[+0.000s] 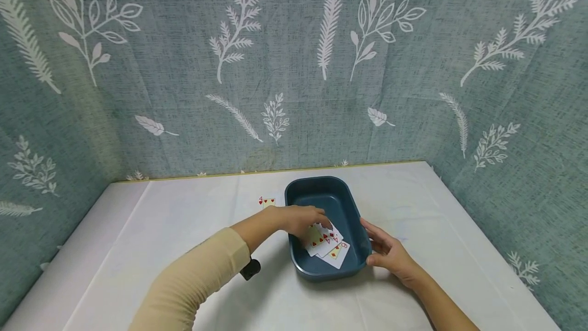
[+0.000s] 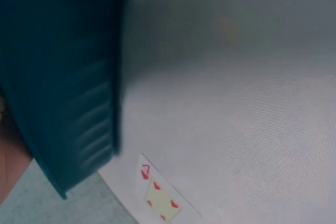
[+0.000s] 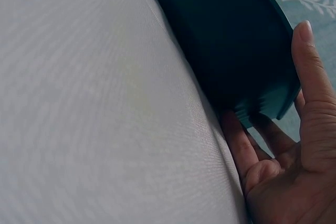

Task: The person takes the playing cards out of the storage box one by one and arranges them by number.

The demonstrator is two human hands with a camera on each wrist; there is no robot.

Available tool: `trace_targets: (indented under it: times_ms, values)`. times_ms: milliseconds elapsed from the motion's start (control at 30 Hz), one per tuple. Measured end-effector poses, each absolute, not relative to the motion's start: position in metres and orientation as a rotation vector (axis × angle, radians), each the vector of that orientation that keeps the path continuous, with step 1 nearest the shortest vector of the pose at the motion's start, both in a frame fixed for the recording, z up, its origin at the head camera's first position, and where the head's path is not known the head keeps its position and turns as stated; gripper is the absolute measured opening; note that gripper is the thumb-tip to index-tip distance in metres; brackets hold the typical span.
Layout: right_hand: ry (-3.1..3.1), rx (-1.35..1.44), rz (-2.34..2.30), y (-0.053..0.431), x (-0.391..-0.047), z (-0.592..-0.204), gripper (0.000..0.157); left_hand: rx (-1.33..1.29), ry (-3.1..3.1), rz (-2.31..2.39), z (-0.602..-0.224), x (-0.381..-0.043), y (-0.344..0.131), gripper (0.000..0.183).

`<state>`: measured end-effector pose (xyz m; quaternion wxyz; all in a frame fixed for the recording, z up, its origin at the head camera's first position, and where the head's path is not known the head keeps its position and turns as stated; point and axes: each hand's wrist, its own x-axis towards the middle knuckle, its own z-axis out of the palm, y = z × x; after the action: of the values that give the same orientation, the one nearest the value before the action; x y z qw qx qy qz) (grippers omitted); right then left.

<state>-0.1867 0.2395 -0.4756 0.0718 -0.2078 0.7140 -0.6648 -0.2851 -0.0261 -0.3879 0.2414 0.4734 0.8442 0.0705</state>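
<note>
A leafy cloth (image 1: pixel 184 142) hangs behind the white table (image 1: pixel 115 249), and on this table the blue bin (image 1: pixel 337 208) stands upright. The right hand (image 1: pixel 389 254) holds the bin at its right side, fingers partly bent, thumb at the near corner. If this hold becomes weak, the bin could slide when it is pushed. The left hand (image 1: pixel 300 218) reaches over the left rim, its fingers bent down at the cards (image 1: pixel 336 255) in the bin; I cannot tell whether it pinches one. Since they overlap, two could come together, or one could slip. Left of the bin lies a single card (image 1: pixel 268 202); the near forearm (image 1: pixel 259 229) could brush it.
</note>
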Motion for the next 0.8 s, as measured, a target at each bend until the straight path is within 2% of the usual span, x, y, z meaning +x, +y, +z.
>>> trace_targets:
  times_ms: [233, 533, 800]
  values:
    - [2.123, -0.618, -1.990, 0.239, -0.185, -0.474, 0.080, 1.386, 2.389, -0.037, -0.394, -0.283, -0.022, 0.067]
    - [2.111, -0.622, -1.986, 0.240, -0.185, -0.474, 0.079, 1.427, 2.470, -0.026, -0.403, -0.289, -0.013, 0.050]
    - [2.121, -0.615, -1.989, 0.240, -0.186, -0.473, 0.079, 1.359, 2.504, 0.044, -0.408, -0.299, -0.007, 0.055]
